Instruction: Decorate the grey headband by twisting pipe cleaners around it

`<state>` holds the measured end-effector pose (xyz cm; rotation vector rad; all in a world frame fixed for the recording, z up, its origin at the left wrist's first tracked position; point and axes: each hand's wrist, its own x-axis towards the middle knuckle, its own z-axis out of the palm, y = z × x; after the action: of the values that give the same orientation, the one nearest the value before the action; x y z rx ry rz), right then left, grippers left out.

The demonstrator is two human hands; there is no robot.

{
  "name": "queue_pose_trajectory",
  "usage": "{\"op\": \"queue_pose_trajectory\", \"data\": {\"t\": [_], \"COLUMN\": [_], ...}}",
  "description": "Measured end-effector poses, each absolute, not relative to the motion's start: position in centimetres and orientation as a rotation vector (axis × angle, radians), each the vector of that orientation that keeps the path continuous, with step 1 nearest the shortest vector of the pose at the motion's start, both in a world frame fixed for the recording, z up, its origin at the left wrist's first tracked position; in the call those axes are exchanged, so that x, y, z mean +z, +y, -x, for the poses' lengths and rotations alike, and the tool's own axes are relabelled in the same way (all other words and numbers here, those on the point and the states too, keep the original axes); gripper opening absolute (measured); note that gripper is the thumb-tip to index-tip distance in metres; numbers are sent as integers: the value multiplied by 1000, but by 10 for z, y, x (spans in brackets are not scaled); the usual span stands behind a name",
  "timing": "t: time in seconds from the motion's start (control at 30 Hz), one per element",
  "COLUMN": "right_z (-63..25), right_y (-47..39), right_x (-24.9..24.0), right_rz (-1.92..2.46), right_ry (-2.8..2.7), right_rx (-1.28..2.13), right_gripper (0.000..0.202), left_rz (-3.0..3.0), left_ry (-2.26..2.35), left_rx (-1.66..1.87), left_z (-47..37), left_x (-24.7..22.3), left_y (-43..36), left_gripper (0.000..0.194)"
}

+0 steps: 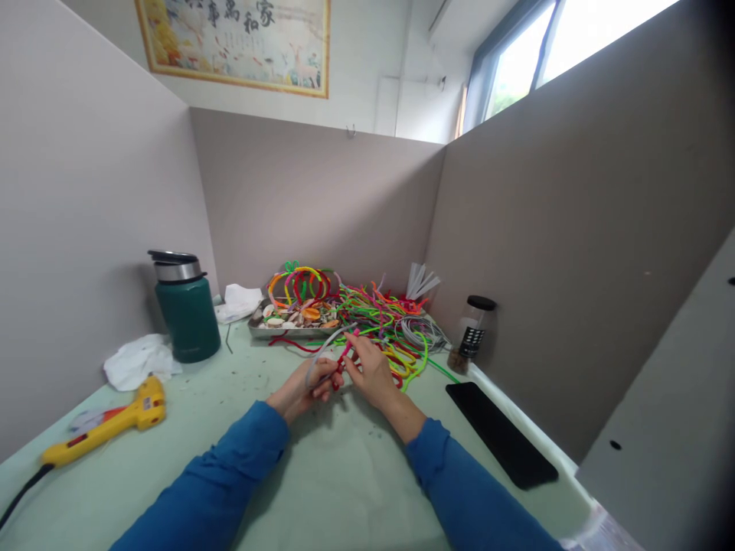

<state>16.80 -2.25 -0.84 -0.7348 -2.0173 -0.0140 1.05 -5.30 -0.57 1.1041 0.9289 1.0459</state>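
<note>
Over the middle of the table my left hand (pixel 310 383) is closed round a grey pipe cleaner (pixel 321 352), which curves up from its fingers. My right hand (pixel 370 371) pinches a pink and red pipe cleaner (pixel 346 352) whose lower end reaches the left fingertips. The two hands almost meet. Just behind them lies a heap of coloured pipe cleaners (pixel 379 310), red, green, orange and yellow. A metal tray (pixel 287 333) beside the heap holds flat round pieces and a ring-shaped, pumpkin-like form (pixel 304 285) of bent pipe cleaners.
At left lie a yellow glue gun (pixel 109 428) with a black cord, crumpled tissues (pixel 141 361) and a green bottle (pixel 187 314). On the right are a black-lidded jar (pixel 472 337) and a flat black object (pixel 499 436). Grey partitions (pixel 321 184) enclose the table.
</note>
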Motion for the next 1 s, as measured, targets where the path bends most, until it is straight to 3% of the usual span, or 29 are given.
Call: {"op": "queue_pose_trajectory", "data": {"t": [0.37, 0.73, 1.0], "right_z": [-166, -164, -160], "right_y": [-23, -22, -18], "right_x": [-10, -11, -17], "right_rz": [728, 809, 824], "right_ry": [-1914, -1765, -1846], "right_rx": [92, 252, 399], "right_gripper": [39, 17, 20], "left_rz": [-1105, -1107, -1144], "left_ry": [914, 904, 913], "left_rx": [1119, 1185, 1094], "left_z": [-12, -9, -12], "left_x": [0, 1, -3], "left_y": [-56, -57, -56], "left_gripper": [20, 23, 22]}}
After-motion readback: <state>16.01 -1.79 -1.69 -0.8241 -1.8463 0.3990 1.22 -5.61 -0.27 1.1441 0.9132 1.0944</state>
